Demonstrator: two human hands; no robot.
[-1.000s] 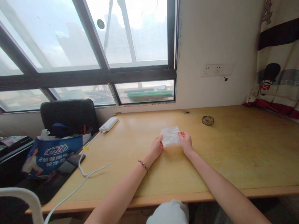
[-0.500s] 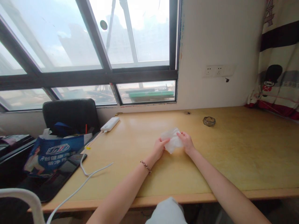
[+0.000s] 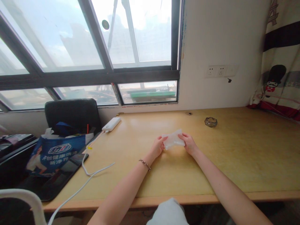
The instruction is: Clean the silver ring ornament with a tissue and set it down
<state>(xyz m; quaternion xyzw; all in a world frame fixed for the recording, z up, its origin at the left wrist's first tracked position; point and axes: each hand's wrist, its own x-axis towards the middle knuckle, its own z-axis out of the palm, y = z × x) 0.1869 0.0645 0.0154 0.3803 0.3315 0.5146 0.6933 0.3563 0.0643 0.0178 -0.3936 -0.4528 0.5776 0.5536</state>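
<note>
A thin white tissue [image 3: 173, 139] is stretched between my two hands, a little above the wooden table [image 3: 164, 181]. My left hand [image 3: 158, 147] pinches its left end, thumb on top and fingers underneath. On the other side, my right hand [image 3: 188, 143] grips the right end the same way. The tissue looks folded into a flat, rough rectangle. Most of my fingers are hidden behind it.
Beyond my right hand lies a dark glass ashtray [image 3: 211, 122]. A white power bank [image 3: 111, 125] with a white cable [image 3: 87, 175] sits at the left. A black tablet [image 3: 53, 184] and a blue bag [image 3: 58, 153] are left of the table.
The tissue's lower point has gone and its outline is now narrower and more rectangular. Both hands still hold its ends, and my left hand has shifted slightly left.
</note>
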